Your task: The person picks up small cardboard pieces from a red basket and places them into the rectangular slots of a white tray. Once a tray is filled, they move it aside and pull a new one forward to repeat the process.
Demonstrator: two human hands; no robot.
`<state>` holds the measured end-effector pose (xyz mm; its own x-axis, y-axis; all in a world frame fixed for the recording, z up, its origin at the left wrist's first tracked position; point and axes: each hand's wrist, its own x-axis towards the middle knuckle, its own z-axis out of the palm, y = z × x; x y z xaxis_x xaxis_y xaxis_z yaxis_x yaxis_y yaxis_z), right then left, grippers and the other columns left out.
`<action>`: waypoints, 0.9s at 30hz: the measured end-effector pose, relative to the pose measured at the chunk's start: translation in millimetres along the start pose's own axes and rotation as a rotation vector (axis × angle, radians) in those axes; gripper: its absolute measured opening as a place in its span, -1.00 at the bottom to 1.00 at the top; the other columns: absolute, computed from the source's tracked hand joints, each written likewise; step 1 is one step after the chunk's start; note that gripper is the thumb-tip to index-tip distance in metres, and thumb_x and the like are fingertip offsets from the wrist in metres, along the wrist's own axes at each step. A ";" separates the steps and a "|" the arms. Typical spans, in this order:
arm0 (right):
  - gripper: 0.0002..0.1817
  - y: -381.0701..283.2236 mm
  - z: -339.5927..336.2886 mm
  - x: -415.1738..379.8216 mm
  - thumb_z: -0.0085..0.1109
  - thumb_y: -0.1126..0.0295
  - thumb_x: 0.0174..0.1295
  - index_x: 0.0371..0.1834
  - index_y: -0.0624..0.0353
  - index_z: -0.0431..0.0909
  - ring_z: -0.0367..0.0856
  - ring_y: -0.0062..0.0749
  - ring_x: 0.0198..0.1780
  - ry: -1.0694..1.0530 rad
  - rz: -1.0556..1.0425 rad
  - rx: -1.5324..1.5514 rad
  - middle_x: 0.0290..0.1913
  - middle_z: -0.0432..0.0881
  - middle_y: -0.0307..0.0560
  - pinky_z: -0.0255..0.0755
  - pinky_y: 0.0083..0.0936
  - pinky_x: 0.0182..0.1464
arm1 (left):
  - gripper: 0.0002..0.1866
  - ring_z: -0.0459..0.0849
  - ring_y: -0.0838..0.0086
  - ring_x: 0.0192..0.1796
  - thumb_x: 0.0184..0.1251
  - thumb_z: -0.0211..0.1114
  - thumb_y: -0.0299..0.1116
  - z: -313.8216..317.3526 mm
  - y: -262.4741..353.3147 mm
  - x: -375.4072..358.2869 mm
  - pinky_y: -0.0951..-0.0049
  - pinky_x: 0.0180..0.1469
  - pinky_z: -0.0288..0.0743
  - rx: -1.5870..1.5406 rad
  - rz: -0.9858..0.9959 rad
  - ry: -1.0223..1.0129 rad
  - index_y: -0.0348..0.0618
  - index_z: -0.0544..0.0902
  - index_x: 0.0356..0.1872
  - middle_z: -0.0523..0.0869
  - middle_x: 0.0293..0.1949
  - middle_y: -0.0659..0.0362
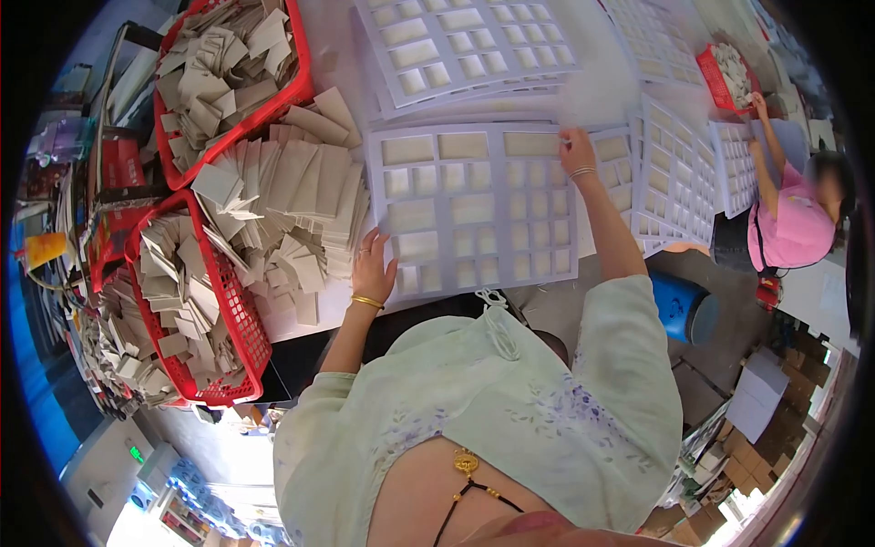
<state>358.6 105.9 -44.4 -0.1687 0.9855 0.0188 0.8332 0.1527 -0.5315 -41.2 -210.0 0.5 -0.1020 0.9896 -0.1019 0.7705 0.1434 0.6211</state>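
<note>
A white sheet with rows of rectangular cut-outs (492, 217) lies before me on the table, several openings large and many small. Along its left edge rests my left hand (372, 266), fingers apart and lying flat. My right hand (576, 151) is at the sheet's upper right corner with fingers bent together; a small pale spot shows at the fingertips, too small to name. Loose greyish cardboard pieces (305, 173) are heaped left of the sheet, close to my left hand.
Two red baskets (305, 77) (239, 314) of cardboard pieces stand at the left. More cut-out sheets (474, 41) lie beyond, and others (676, 173) to the right. A person in a pink top (797, 219) works at far right near a small red basket (715, 77). A blue drum (670, 305) stands below.
</note>
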 end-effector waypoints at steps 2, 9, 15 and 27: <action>-0.70 -4.8 4.0 -10.1 0.16 0.44 0.05 -0.09 0.00 0.58 0.54 -0.19 0.03 -0.081 -0.183 -0.298 0.05 0.55 -0.21 0.51 -0.19 -0.04 | -0.44 0.42 -0.01 0.22 0.09 0.31 -0.43 -2.5 -1.3 -4.7 0.12 0.18 0.37 -0.011 -0.003 0.004 -0.10 0.38 0.18 0.35 0.28 -0.03; -0.66 -61.6 -2.1 -27.3 0.05 0.54 0.03 -0.11 -0.04 0.58 0.49 -0.17 0.14 -0.290 -0.082 -0.635 0.06 0.54 -0.16 0.43 -0.21 0.10 | -0.56 0.54 0.01 0.06 0.13 0.26 -0.45 -45.5 12.6 -24.9 0.14 0.07 0.44 -0.117 0.001 0.059 -0.09 0.46 0.10 0.44 0.22 -0.03; -0.62 -61.4 21.1 -11.2 0.18 0.42 0.03 0.00 0.04 0.60 0.48 -0.13 0.19 -0.371 -0.020 -0.825 0.16 0.51 -0.03 0.40 -0.29 0.20 | -0.70 0.63 0.17 -0.04 0.09 0.28 -0.55 -122.7 -2.8 -66.3 0.28 -0.03 0.52 -0.081 0.081 0.394 -0.11 0.58 -0.10 0.62 0.00 0.11; -0.82 -412.0 55.7 -55.8 0.14 0.30 0.19 -0.38 0.21 0.53 0.54 -0.09 -0.44 -0.909 -0.875 -0.123 -0.47 0.58 0.05 0.38 -0.32 -0.36 | -0.84 0.67 0.15 -0.28 0.20 0.20 -0.29 -283.3 -221.6 -228.7 0.22 -0.22 0.52 0.204 -0.659 0.893 -0.06 0.68 -0.28 0.70 -0.31 0.06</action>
<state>-4.6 -16.1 126.4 -0.9449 0.1534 -0.2892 0.2957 0.7793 -0.5525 -366.9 -463.8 106.3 -0.8769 0.3902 0.2805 0.4806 0.7173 0.5045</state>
